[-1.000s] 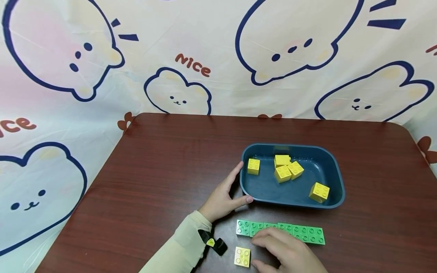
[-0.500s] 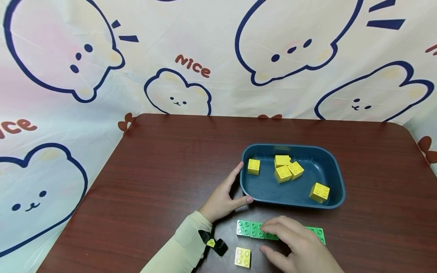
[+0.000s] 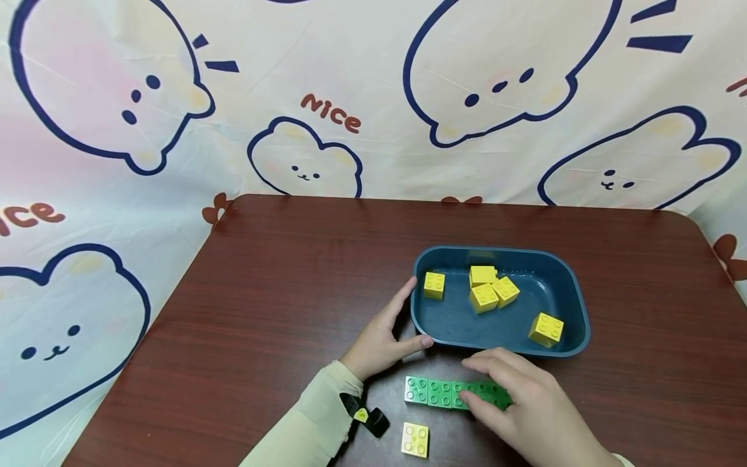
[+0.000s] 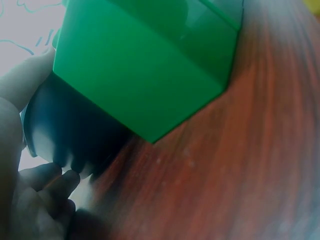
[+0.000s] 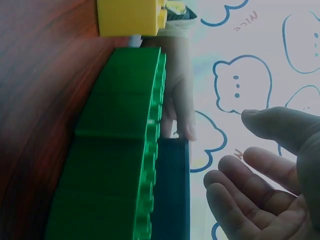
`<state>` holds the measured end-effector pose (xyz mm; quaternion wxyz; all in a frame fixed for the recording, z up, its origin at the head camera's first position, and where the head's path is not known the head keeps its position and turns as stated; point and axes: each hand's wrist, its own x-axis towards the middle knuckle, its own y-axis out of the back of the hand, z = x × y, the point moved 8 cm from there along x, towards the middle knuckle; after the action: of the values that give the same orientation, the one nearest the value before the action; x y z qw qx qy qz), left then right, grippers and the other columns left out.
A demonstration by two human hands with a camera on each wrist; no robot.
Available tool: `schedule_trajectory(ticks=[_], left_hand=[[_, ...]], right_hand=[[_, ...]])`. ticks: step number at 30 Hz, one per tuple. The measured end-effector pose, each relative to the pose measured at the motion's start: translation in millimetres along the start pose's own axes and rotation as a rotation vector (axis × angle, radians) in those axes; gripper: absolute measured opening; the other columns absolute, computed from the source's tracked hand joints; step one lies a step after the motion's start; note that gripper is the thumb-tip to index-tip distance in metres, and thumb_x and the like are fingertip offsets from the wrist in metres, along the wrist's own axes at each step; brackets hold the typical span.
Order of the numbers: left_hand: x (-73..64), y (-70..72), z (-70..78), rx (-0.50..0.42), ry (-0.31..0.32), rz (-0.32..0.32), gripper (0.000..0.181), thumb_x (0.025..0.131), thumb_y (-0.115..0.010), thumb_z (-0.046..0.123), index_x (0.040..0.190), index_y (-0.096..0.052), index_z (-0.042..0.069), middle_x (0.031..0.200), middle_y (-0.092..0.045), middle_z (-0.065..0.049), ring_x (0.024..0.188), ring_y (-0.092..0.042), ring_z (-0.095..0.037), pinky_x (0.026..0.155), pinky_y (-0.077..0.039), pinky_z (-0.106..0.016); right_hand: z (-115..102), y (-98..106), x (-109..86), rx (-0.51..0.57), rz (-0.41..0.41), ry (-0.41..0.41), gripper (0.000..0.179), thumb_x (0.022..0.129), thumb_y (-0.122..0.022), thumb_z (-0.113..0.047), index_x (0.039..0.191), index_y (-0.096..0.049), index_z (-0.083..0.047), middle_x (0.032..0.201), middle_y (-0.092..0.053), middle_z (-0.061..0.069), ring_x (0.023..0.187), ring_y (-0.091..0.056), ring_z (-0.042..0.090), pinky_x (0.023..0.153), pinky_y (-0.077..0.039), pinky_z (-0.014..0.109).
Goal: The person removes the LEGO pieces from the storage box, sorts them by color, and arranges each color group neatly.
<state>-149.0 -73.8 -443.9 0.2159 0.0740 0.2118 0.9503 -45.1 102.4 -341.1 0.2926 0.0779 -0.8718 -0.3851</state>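
Note:
My left hand [image 3: 378, 347] rests against the left end of a dark blue tray [image 3: 458, 324], its thumb at the near corner and fingers along the side wall. Below the tray lies a row of green toy bricks [image 3: 440, 394], joined side by side with studs up. Over the right part of this row hovers my right hand [image 3: 533, 405], thumb and fingers apart and holding nothing; it hides the row's right end. A single yellow brick [image 3: 415, 440] sits in front of the row's left end. In the right wrist view, the green bricks [image 5: 107, 150] stand left of the spread fingers.
Several yellow bricks [image 3: 484, 298] lie inside the tray: a cluster in the middle, one on the left and one at the near right. The brown wooden table [image 3: 280, 292] ends at a cloth backdrop [image 3: 385, 162] with printed cartoon animals.
My right hand has moved right and away from the lone yellow brick, passing over the green row toward the tray. The left hand, tray and bricks have stayed in place.

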Motion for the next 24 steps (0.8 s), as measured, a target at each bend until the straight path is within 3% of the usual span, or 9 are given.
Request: schedule_trajectory(ticks=[6,9,11,13,17,24], left_hand=[[-0.1,-0.3,0.1,-0.007,-0.004,0.002,0.097,0.088,-0.080,0.034,0.161,-0.016,0.040,0.163,-0.022,0.015,0.149,-0.022,-0.008,0.119,-0.025,-0.047],[-0.3,-0.2,0.7,-0.009,-0.006,0.004,0.097,0.088,-0.080,0.034,0.161,-0.016,0.040,0.163,-0.022,0.015,0.149,-0.022,-0.009,0.119,-0.025,-0.048],[-0.2,-0.1,0.6,-0.007,-0.007,0.005,0.097,0.088,-0.080,0.035,0.161,-0.016,0.040,0.163,-0.022,0.015,0.149,-0.022,-0.009,0.119,-0.025,-0.048],[0.1,-0.1,-0.1,-0.002,-0.006,0.005,0.097,0.088,-0.080,0.035,0.161,-0.016,0.040,0.163,-0.021,0.015,0.149,-0.022,-0.009,0.119,-0.025,-0.047],[0.4,0.0,-0.9,0.003,-0.005,0.007,0.098,0.088,-0.080,0.036,0.161,-0.015,0.041,0.163,-0.022,0.017,0.149,-0.022,-0.008,0.119,-0.026,-0.046],[-0.6,0.5,0.4,0.001,0.006,0.001,0.098,0.088,-0.080,0.037,0.160,-0.015,0.044,0.162,-0.021,0.018,0.149,-0.022,-0.007,0.119,-0.025,-0.046]], right_hand=[[9,5,3.2,-0.053,0.026,-0.026,0.045,0.066,-0.094,-0.015,0.106,-0.074,-0.022,0.103,-0.066,-0.017,0.087,-0.062,0.000,0.077,-0.048,0.008],[13,8,4.7,-0.070,0.050,-0.008,0.032,0.081,-0.085,-0.038,0.105,-0.074,-0.021,0.102,-0.068,-0.015,0.088,-0.063,0.002,0.077,-0.049,0.010],[14,10,6.0,-0.073,0.060,0.000,0.029,0.086,-0.080,-0.042,0.105,-0.074,-0.020,0.102,-0.068,-0.015,0.088,-0.063,0.003,0.077,-0.049,0.010],[16,12,7.5,-0.080,0.066,-0.002,0.029,0.085,-0.081,-0.041,0.104,-0.074,-0.020,0.102,-0.068,-0.015,0.088,-0.064,0.003,0.077,-0.049,0.011],[22,13,10.9,-0.096,0.047,-0.051,0.039,0.070,-0.092,-0.017,0.104,-0.075,-0.020,0.102,-0.069,-0.014,0.087,-0.065,0.004,0.074,-0.053,0.017],[41,16,15.1,-0.100,-0.006,-0.155,0.036,0.074,-0.091,-0.018,0.106,-0.075,-0.021,0.102,-0.071,-0.011,0.086,-0.068,0.010,0.068,-0.058,0.033]])
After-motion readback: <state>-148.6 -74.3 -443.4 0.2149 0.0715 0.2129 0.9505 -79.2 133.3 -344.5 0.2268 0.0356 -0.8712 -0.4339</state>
